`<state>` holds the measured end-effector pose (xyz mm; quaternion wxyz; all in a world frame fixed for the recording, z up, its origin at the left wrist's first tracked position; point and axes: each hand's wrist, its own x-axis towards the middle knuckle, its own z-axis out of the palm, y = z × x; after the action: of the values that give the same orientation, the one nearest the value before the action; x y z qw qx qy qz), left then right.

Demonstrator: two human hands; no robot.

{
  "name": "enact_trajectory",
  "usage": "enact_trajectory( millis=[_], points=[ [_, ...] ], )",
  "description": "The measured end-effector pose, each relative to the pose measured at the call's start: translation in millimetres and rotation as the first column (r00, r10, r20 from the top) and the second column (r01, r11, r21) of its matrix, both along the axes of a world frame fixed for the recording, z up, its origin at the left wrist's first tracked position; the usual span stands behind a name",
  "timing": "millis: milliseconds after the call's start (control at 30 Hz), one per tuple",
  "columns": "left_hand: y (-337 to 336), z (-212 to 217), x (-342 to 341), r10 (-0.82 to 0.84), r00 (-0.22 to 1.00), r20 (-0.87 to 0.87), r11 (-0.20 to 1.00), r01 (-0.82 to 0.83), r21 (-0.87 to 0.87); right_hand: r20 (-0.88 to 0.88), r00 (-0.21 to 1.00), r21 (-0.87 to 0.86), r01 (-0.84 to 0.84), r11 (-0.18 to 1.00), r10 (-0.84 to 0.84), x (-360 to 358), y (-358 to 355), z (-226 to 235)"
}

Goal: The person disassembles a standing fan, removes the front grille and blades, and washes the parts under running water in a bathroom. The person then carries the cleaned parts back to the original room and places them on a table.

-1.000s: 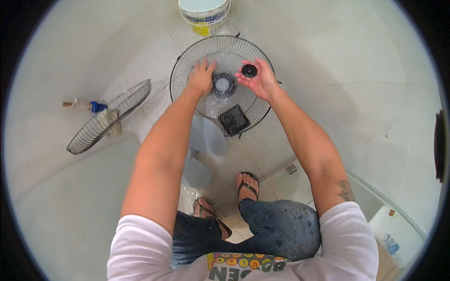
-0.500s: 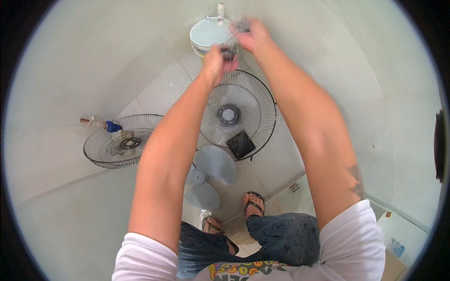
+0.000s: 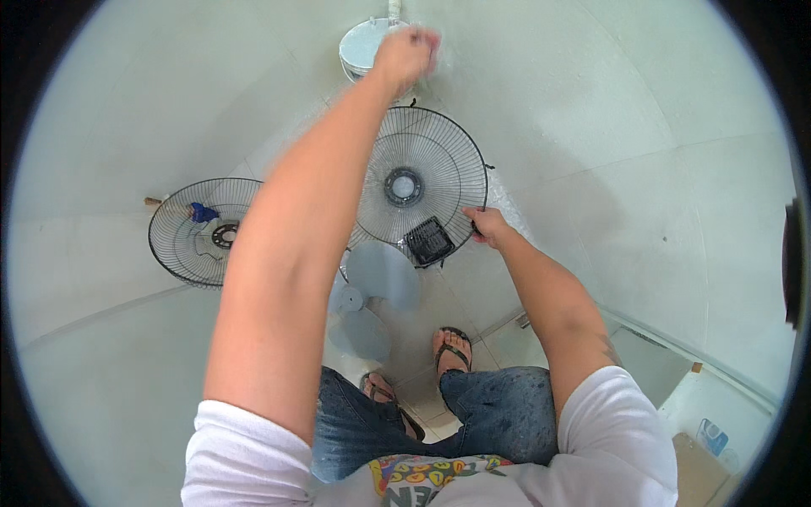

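Observation:
My right hand (image 3: 488,228) grips the right rim of a round black wire fan grille (image 3: 441,152), thumb and fingers closed on its edge. This grille stands on the wet floor, with a pale hub disc at its centre. High up, my left hand (image 3: 405,61) is curled beside a white bucket (image 3: 361,46) filled with water. Motion blurs its fingers, and what they hold, if anything, I cannot make out. A small black square part (image 3: 429,242) rests at the lower edge of the grille. Grey fan blades (image 3: 382,272) lie just below it.
A second wire fan grille (image 3: 182,253) leans at the left, partly hidden by my left arm. A blue-headed tap (image 3: 203,213) shows through it. Pale walls close in on both sides. A glass panel edge (image 3: 642,338) runs along the lower right.
My right hand has come down from beside the bucket to the grille's rim. The left hand has moved up and slightly right, near the bucket. The dark things seen at both hands no longer show clearly.

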<state>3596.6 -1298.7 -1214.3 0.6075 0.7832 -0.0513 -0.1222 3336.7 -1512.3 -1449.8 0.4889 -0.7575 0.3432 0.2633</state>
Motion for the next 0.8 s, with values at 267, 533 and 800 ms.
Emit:
enact_trajectory(
  millis=[267,533,800],
  points=[
    [155.6,-123.4,-241.9,-0.373,0.927,-0.04,0.65,0.292,0.702,0.495,0.841,-0.365,-0.027,0.931,0.218,44.4,3.8,125.7],
    [161.4,-30.5,-245.0,-0.109,0.991,0.077,0.799,0.041,0.6,0.63,0.636,-0.64,0.1,0.762,0.445,92.7,18.0,322.4],
    [69.1,154.1,-144.4,0.02,0.979,-0.204,1.0,-0.024,-0.018,0.682,0.509,-0.712,0.297,0.636,0.526,129.5,36.5,454.3]
  ],
)
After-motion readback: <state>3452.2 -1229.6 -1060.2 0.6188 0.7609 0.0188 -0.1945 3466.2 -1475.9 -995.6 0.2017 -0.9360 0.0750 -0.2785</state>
